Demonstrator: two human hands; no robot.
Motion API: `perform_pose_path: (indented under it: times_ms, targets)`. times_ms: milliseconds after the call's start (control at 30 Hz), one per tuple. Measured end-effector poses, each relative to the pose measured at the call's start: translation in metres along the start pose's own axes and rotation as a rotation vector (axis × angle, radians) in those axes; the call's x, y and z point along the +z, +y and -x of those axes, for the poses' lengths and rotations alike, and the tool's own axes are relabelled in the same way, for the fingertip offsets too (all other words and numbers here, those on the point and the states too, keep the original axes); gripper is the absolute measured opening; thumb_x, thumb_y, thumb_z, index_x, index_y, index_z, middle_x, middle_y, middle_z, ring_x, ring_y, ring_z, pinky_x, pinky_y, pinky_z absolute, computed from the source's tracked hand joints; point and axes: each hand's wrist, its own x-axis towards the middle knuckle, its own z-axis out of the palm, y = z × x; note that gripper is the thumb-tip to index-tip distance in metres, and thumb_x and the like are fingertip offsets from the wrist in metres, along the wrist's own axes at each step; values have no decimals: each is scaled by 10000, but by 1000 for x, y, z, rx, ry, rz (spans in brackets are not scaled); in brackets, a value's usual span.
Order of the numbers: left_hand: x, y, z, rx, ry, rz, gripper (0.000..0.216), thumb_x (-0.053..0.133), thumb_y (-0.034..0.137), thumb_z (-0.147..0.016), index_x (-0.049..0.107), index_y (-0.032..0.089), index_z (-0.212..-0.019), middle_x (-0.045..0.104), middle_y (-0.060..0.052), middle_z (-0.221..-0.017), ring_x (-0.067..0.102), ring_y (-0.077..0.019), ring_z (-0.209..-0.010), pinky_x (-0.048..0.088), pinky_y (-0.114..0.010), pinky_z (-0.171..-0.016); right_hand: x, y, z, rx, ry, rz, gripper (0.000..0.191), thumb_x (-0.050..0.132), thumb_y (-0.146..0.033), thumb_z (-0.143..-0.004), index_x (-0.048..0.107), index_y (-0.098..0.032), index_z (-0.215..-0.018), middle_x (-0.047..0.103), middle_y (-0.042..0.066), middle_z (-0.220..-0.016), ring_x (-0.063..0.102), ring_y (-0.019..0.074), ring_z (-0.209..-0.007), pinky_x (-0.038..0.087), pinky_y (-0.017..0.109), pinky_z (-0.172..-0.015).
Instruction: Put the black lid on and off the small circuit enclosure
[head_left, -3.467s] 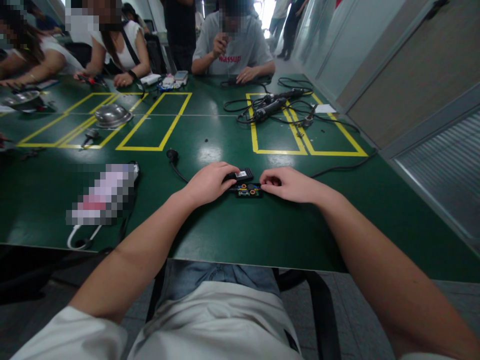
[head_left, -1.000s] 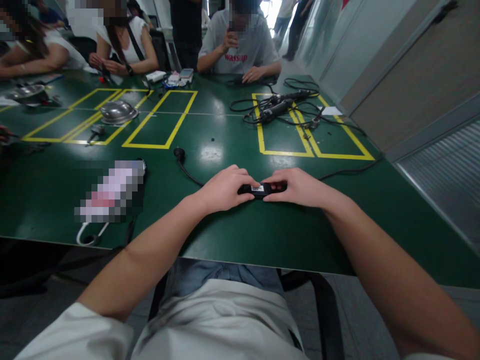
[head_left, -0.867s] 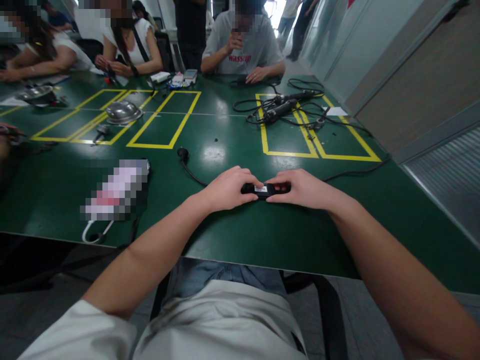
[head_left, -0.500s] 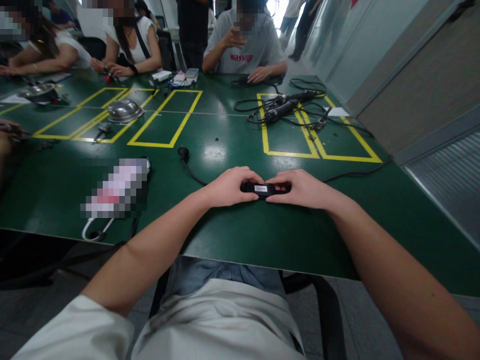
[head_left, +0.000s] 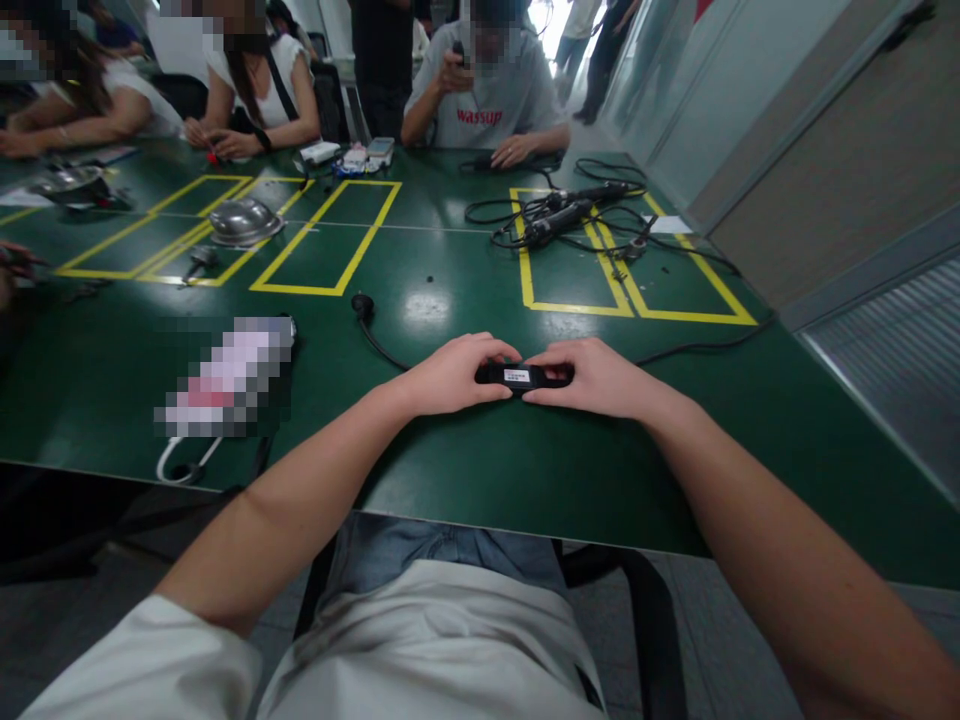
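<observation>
Both hands meet around a small black device with a white label, low over the green table. My left hand grips its left end between thumb and fingers. My right hand pinches the right end the same way. What the device is I cannot make out; its ends are partly hidden by the fingers. A black cable with a plug runs from behind my left hand, and another black cable trails off to the right behind my right wrist.
A phone-like blurred object with a white strap lies at the left. Yellow tape marks rectangles on the table. Black corded tools lie at the back right. A metal bowl stands back left. Across the table a person sits.
My hands and the black device stay nearly in place; the whole view has shifted slightly. The person opposite holds a dark object a little differently near the face.
</observation>
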Motion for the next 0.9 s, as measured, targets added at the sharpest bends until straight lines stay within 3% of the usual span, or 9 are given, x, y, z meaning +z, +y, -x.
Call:
perform_pose_path:
  times_ms: [433,900]
  targets:
    - [-3,2,2,3,-1,-81,359,826,320,-976,784,205,-1314,763,-75,-1137,717,-249,-1024,582,-423,-1001,3,-2,-2,-22,28,44,400,862,-506,-890,915,-232,-1177,752,53,-844,664,219,-750,432,334,-724]
    - [0,8,5,15,8,-190,345,805,317,-1000,770,200,-1322,764,-94,-1177,711,-287,-1136,566,-444,-1052,4,-3,0,-59,42,158,388,841,-528,-917,908,-255,-1184,788,78,-889,694,258,-822,457,365,-782]
